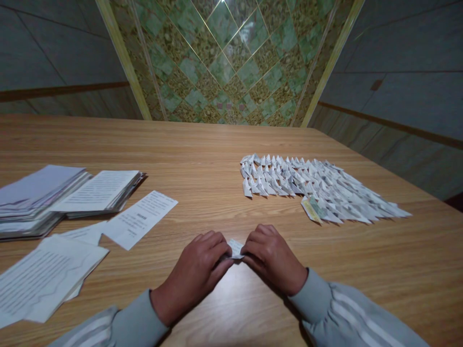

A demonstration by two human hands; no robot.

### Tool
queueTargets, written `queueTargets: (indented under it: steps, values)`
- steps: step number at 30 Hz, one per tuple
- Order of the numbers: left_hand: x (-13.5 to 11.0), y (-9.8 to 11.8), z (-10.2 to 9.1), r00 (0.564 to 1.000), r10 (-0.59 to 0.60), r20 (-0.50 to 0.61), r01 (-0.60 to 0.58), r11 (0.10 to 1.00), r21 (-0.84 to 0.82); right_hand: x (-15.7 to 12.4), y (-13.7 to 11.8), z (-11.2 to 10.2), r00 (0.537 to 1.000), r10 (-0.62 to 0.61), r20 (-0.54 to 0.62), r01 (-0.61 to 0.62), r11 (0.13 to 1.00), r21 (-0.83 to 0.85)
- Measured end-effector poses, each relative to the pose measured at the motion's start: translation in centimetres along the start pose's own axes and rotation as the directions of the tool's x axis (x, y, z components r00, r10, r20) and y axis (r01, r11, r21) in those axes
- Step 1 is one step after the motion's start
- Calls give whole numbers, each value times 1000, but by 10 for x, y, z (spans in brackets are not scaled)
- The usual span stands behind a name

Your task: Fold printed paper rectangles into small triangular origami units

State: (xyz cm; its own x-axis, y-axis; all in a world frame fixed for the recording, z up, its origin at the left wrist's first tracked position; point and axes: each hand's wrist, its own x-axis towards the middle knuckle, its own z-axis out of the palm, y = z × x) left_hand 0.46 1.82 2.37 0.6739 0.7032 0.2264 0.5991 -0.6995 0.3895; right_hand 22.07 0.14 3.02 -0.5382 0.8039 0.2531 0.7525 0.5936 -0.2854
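Between my two hands, low over the near middle of the table, is a small folded piece of printed paper (236, 247). My left hand (202, 262) pinches its left end between thumb and fingers. The right end is pinched the same way by my right hand (271, 258). Both hands hide the ends of the paper, so only its middle shows. Off to the right beyond my hands stand rows of small folded paper boats (275, 180), packed close together. One boat at the near corner has a yellow and green side (311, 211).
Stacks of printed paper (97, 193) lie at the left, with a lilac-topped pile (39, 188) beside them. A single printed slip (141, 219) and several loose sheets (50, 274) lie nearer. The wooden table (181, 149) reaches towards a green tiled wall (224, 62).
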Motion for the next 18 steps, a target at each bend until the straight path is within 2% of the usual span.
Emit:
queueTargets:
  steps: [4,12,18]
  values:
    - [0,0,0,998,-59,-6,59,998,-38,-1,5,2,999,45,29,-48,995,93]
    - [0,0,-1,990,-140,-25,136,984,-112,1,6,4,998,66,13,-67,985,157]
    - [3,-1,-5,981,-196,9,196,975,-104,2,6,6,987,160,22,-162,970,180]
